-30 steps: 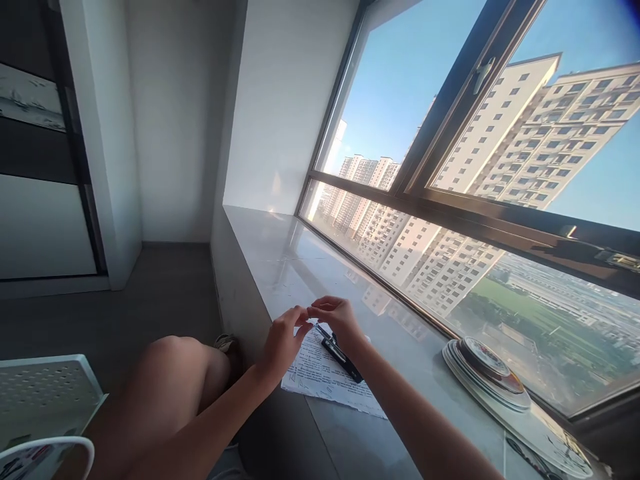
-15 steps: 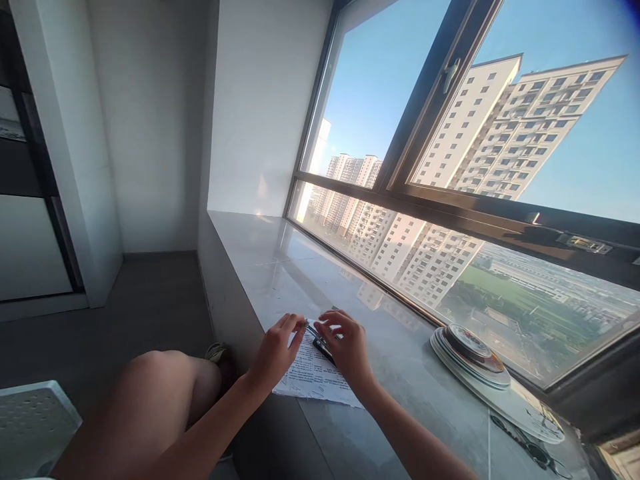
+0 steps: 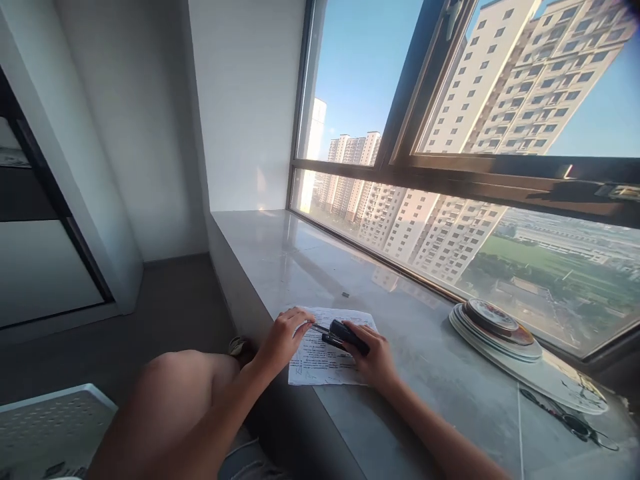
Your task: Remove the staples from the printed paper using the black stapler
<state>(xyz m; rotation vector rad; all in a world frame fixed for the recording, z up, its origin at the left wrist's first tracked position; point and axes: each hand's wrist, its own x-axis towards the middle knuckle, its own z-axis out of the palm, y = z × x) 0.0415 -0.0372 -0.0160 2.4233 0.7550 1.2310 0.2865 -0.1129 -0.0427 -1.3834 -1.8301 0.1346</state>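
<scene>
A black stapler (image 3: pixel 345 335) is over a printed white paper (image 3: pixel 320 363) on the grey windowsill. My right hand (image 3: pixel 373 353) is wrapped round its right part. From its left end sticks a thin metal piece, and my left hand (image 3: pixel 287 333) pinches the tip of that piece between thumb and fingers. Beyond the paper lies a small dark piece (image 3: pixel 345 295), touched by neither hand.
Stacked round plates or boards (image 3: pixel 495 333) stand by the window at the right, with scissors (image 3: pixel 575 423) near them. A white perforated stool (image 3: pixel 50 427) is at the lower left, beside my bare knee. The sill's front edge runs under my left forearm.
My right hand has closed round the stapler, which now shows more plainly. The small dark piece beyond the paper has come into clear sight. The whole view has tilted.
</scene>
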